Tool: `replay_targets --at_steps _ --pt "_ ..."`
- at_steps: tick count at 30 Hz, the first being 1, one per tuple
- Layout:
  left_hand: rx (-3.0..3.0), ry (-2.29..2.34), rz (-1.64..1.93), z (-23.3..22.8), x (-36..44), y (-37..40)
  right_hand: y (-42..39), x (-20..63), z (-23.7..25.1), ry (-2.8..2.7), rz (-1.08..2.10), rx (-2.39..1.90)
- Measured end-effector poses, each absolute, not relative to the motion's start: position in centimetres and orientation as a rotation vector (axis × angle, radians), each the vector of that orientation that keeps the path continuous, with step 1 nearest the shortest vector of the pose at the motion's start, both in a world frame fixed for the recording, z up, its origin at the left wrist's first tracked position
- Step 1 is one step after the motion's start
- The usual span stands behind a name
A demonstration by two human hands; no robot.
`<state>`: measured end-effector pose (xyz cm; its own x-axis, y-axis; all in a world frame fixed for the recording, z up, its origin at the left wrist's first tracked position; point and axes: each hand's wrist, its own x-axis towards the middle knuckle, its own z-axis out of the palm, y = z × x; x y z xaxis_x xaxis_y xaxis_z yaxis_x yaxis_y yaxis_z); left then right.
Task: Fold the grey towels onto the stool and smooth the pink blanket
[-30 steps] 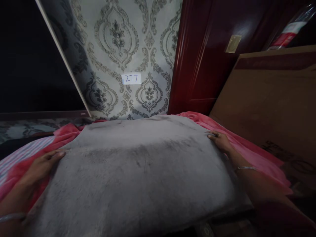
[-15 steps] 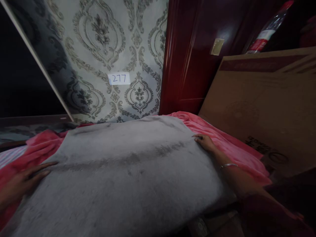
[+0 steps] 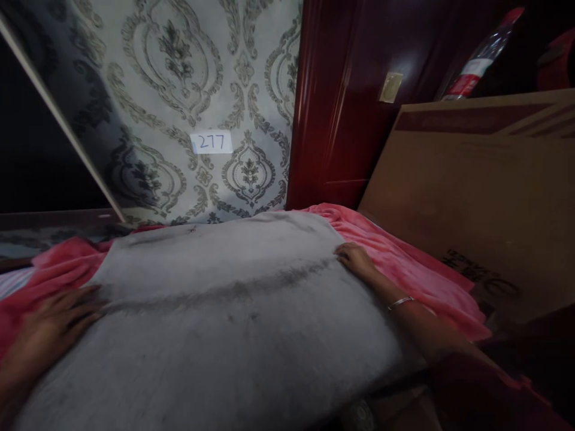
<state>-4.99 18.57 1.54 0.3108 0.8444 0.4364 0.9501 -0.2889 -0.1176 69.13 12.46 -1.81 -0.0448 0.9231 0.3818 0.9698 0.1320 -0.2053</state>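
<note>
A grey plush cloth (image 3: 242,257) lies spread in front of me, with a dark crease running across its width. My left hand (image 3: 58,323) rests at the cloth's left edge, fingers stretched out and apart, the tips on the fabric by the crease. At the right edge, my right hand (image 3: 357,261) has its fingers bent together on the cloth near the crease's other end; its thumb is hidden. A pink blanket (image 3: 390,257) shows from under the cloth on both sides.
A large cardboard box (image 3: 467,179) stands at the right, with a red-capped plastic bottle (image 3: 478,60) behind its top edge. Patterned wallpaper (image 3: 179,72) bears a label (image 3: 211,142) reading 277. A dark red door (image 3: 335,120) and a dark screen-like panel (image 3: 40,149) flank it.
My right hand has shifted slightly left along the cloth's edge, its fingers more bent. My left hand lies a little further onto the cloth, fingers more spread. The view has moved slightly.
</note>
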Motion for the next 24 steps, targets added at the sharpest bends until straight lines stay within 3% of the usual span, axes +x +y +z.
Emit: replay_targets --at_steps 14,21,24 --pt "-2.226 -1.624 -0.804 7.6 -3.3 12.9 8.0 68.7 2.3 -1.783 -0.403 -1.823" --pt "-2.003 -1.851 -0.699 12.8 -2.5 7.9 3.3 67.4 7.9 -1.477 -0.296 -1.82" --pt "-1.927 -1.869 -0.614 15.4 -3.3 6.4 0.8 67.6 10.8 -1.372 -0.388 -1.75"
